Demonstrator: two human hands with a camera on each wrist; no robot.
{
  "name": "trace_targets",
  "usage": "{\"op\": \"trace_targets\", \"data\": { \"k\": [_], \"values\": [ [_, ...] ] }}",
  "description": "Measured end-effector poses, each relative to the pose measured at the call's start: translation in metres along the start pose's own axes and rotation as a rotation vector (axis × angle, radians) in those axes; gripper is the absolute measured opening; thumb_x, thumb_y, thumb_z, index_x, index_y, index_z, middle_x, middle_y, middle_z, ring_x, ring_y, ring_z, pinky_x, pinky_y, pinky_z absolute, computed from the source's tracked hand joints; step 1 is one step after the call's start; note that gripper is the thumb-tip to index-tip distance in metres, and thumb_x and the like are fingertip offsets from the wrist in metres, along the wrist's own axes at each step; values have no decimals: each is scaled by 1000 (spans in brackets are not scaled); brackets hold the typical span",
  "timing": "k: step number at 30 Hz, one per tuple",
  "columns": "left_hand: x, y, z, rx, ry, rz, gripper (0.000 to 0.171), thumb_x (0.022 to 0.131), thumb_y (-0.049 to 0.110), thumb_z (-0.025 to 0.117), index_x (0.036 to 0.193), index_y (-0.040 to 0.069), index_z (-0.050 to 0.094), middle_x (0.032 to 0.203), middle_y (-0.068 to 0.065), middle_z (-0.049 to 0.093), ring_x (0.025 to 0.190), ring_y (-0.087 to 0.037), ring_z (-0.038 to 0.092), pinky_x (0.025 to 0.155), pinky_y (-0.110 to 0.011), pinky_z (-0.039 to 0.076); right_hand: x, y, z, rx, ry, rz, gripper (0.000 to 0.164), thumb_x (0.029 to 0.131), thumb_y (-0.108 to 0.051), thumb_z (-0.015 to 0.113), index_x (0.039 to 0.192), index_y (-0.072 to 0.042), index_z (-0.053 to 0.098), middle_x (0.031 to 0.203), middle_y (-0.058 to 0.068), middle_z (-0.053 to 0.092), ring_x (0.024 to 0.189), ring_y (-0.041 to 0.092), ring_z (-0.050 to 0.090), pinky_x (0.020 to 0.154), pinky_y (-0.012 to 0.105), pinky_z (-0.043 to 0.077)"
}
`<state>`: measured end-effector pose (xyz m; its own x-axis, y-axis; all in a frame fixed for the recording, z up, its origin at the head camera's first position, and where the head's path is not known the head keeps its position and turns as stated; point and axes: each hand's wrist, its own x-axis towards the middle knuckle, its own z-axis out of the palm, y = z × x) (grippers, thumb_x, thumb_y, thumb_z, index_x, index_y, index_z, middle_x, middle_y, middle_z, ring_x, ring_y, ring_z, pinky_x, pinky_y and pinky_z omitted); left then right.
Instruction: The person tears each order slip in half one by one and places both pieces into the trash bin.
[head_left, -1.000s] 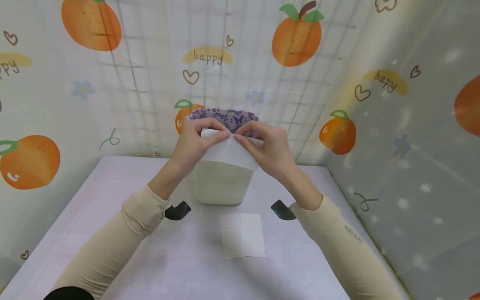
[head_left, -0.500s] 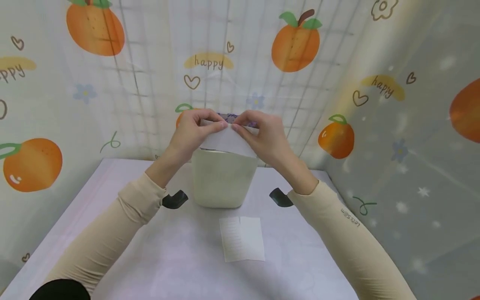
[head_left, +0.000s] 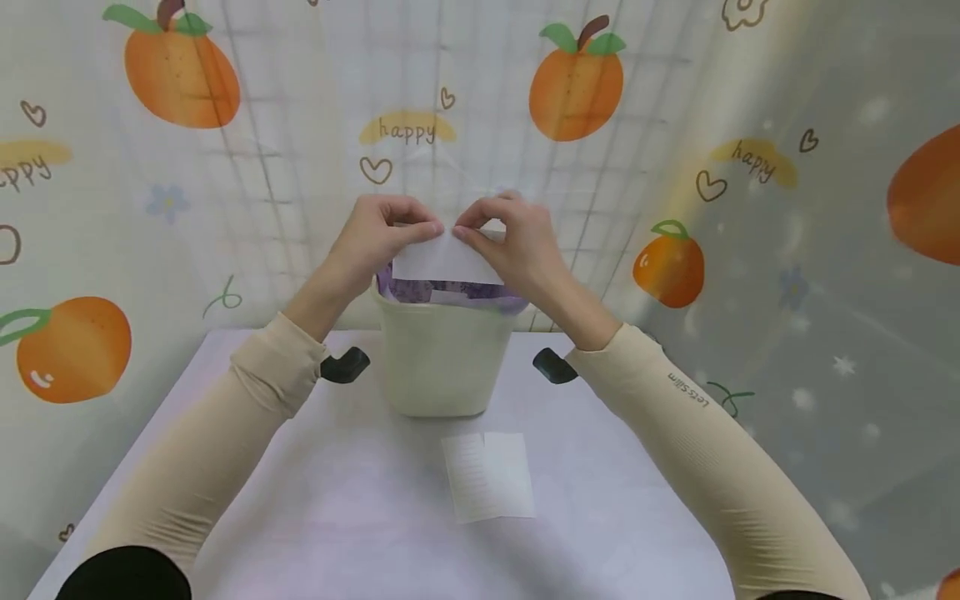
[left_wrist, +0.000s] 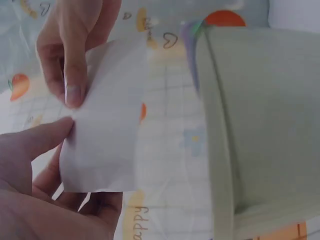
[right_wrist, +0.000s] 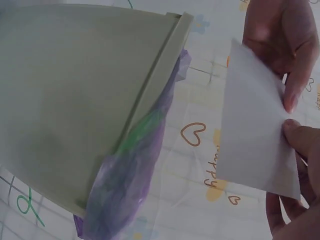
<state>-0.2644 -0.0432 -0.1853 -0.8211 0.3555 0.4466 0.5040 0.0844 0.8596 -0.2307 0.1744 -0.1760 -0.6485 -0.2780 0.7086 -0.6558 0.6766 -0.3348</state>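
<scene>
Both hands are raised above a pale green bin [head_left: 446, 358] that stands upright at the back of the table. Between them hangs a white sheet of paper [head_left: 446, 262]. My left hand [head_left: 378, 233] pinches its top edge between thumb and finger, and my right hand [head_left: 517, 242] pinches the same edge close beside it, thumbtips almost together. In both wrist views the paper [left_wrist: 107, 120] looks whole, with the bin's rim [right_wrist: 160, 70] some way below it. A purple plastic bag [right_wrist: 130, 175] lines the bin and folds over the rim.
On the table [head_left: 360, 500] in front of the bin lies a small paper [head_left: 510, 475], its left half faintly lined and its top edge notched. A white curtain [head_left: 300, 83] printed with oranges closes off the back and sides.
Both hands have risen with the paper, which now hangs higher, so the bin's front rim and purple lining show beneath it. The thumbs are slightly further apart. The paper on the table stays put.
</scene>
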Motion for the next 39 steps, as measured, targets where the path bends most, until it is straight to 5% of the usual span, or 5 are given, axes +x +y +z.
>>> {"op": "trace_targets", "data": {
  "k": [6,15,21,30,39],
  "values": [
    [8,-5,-8,18,-23,-48,13,95,18,80,99,6,81,92,2,76,83,-17,65,73,-29,53,11,3,3,-7,-52,84,10,94,-23,82,95,-12,83,95,4,78,103,23,62,94,40,48],
    [9,-21,-2,8,-38,-72,14,96,19,79,100,6,81,90,3,77,81,-16,64,71,-28,51,15,12,5,-12,-178,109,9,95,-22,81,96,-14,84,96,3,80,100,21,61,92,39,48],
    [19,-21,5,42,-49,-44,14,97,19,78,99,6,81,90,3,76,82,-16,59,72,-29,45,17,24,4,11,-183,112,10,96,-24,80,98,-15,83,97,1,80,103,18,63,99,39,49],
    [34,-12,7,49,-34,-162,11,98,18,76,96,7,79,92,2,74,86,-16,60,74,-30,46,27,32,-1,26,-220,152,12,98,-23,77,103,-14,83,101,2,81,106,18,71,105,40,53],
    [44,-9,11,-27,-29,-230,12,97,16,75,96,5,80,96,0,74,88,-17,63,72,-29,52,27,37,0,36,-154,156,12,97,-22,79,101,-11,83,101,5,79,112,23,64,104,44,52]
  ]
}}
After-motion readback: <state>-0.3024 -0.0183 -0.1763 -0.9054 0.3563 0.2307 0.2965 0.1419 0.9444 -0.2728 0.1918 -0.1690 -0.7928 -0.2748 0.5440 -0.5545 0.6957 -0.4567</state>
